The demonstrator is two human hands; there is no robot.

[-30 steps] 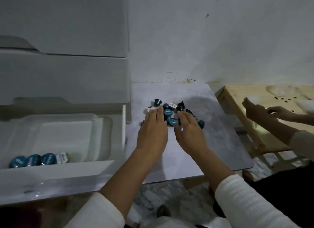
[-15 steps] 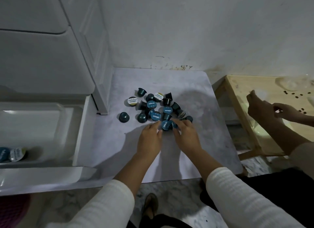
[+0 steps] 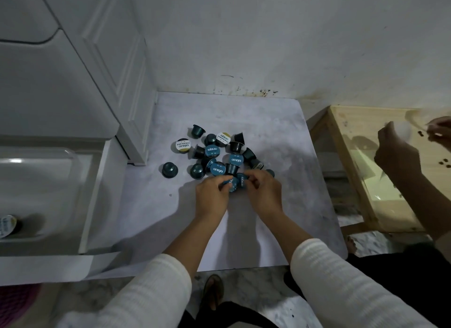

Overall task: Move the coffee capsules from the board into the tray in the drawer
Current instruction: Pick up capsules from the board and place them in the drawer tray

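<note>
Nearest, left hand and right hand together at the pile's near edge, fingers curled round blue-lidded coffee capsules (exact count hidden). Beyond, remaining capsules heaped on the pale board. Off left, clear tray in the open drawer, one capsule inside

teal capsules heaped on board (some upended)

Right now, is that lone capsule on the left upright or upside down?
Upside down: the lone capsule shows its dark rounded base, no foil label, on the board.
</note>
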